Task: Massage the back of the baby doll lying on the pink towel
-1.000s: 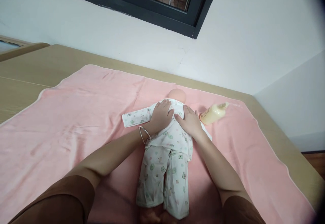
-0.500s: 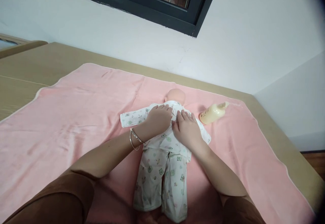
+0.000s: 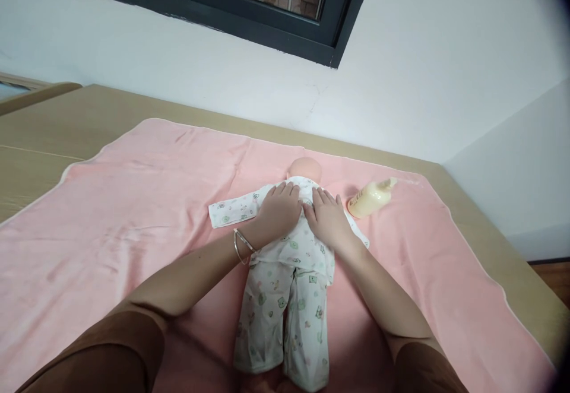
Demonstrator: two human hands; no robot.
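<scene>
A baby doll (image 3: 305, 168) in white printed pyjamas (image 3: 285, 304) lies on a pink blanket (image 3: 133, 203), head away from me. My left hand (image 3: 276, 210) lies flat on the doll's upper body, fingers stretched out, a silver bangle on the wrist. My right hand (image 3: 327, 218) rests flat beside it on the doll's chest, fingers spread. Both hands touch the shirt and hold nothing. One shirt sleeve (image 3: 231, 210) sticks out to the left.
A pale yellow bottle (image 3: 371, 197) lies on its side on the blanket, right of the doll's head. The blanket covers a tan wooden surface (image 3: 48, 126) against a white wall with a dark-framed window (image 3: 267, 1).
Both hands slid a little down and back up over the doll's chest and now lie side by side near its neck. The view shifted slightly.
</scene>
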